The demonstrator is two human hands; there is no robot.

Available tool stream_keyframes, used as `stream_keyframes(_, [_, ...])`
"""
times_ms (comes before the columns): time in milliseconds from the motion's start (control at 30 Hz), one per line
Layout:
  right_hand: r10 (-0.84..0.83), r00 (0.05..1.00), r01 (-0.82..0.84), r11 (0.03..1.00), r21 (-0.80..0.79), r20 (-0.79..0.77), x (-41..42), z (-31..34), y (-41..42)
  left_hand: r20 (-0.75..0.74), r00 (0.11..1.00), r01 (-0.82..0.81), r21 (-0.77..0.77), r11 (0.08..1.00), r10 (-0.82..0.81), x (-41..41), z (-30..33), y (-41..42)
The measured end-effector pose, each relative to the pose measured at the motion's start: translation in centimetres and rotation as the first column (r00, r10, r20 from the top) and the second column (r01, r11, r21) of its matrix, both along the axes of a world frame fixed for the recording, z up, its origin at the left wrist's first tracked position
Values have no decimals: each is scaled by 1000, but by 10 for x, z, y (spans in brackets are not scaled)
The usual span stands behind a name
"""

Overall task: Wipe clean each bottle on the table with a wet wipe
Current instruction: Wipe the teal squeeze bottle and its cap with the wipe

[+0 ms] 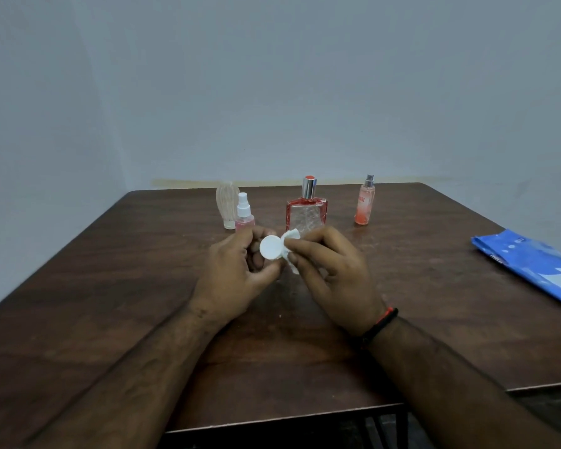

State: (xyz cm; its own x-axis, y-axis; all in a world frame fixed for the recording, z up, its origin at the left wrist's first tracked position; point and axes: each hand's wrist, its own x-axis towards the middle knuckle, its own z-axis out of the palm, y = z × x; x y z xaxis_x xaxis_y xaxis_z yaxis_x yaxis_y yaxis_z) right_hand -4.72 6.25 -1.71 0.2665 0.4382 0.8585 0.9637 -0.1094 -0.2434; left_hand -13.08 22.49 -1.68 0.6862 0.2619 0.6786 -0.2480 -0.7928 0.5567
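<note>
The dark wooden surface (110, 286) carried everything, backed by a plain grey wall (272, 76). A blue wipe pack (531, 264) lay flat at the right edge, well apart from the rest.

Both hands met above the middle of the surface. The left hand (237, 277) had its grip closed round a small white item with a round face (270, 248); fingers curled behind it and the thumb came up beneath. Whether this was a cap or the end of a bottle could not be told. The right hand (334, 280), with a dark band (379, 322) at the wrist, pinched a crumpled white wipe (290, 241), its grip closed on the cloth, which touched the right side of the round item.

Four bottles stood upright near the far edge. The red square bottle (306, 210), with a silver cap, stood near the centre, just behind the hands. The clear ribbed bottle (227, 202) stood to the left, and the pink spray bottle (244, 213) with a white top stood just in front of it, its base hidden by the left hand. The slim orange bottle (365, 202) stood alone toward the right.
</note>
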Motion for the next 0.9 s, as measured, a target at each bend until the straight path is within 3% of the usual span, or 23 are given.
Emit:
stream_keyframes(100, [79, 995, -75, 995, -62, 67, -5, -1, 0, -32, 999, 28, 66, 997, -26, -1, 2, -1])
stream_keyframes(200, [7, 993, 0, 998, -56, 119, -4, 0, 0, -20, 1000, 22, 130, 991, -19, -3, 4, -5])
stream_keyframes(300, [-85, 994, 81, 995, 58, 66, -1, 1, -1, -18, 1000, 28, 234, 972, -24, -5, 6, -12])
stream_keyframes(367, [-60, 998, 59, 997, 57, 18, -1, 2, -1, -14, 1000, 19, 265, 964, -15, -5, 6, -14])
stream_keyframes(600, [43, 996, -49, 997, -64, -81, -5, 3, -2, 9, 1000, 3, 245, 970, -5, -6, 7, -11])
stream_keyframes(767, [1, 979, -16, 997, -76, -205, -5, 2, -4, 26, 1000, 1, 184, 983, -6, -4, 8, -7])
stream_keyframes(900, [-21, 977, 1, 995, -96, -212, -4, 2, -5, 18, 1000, -11, 136, 991, 9, -5, 8, -8])
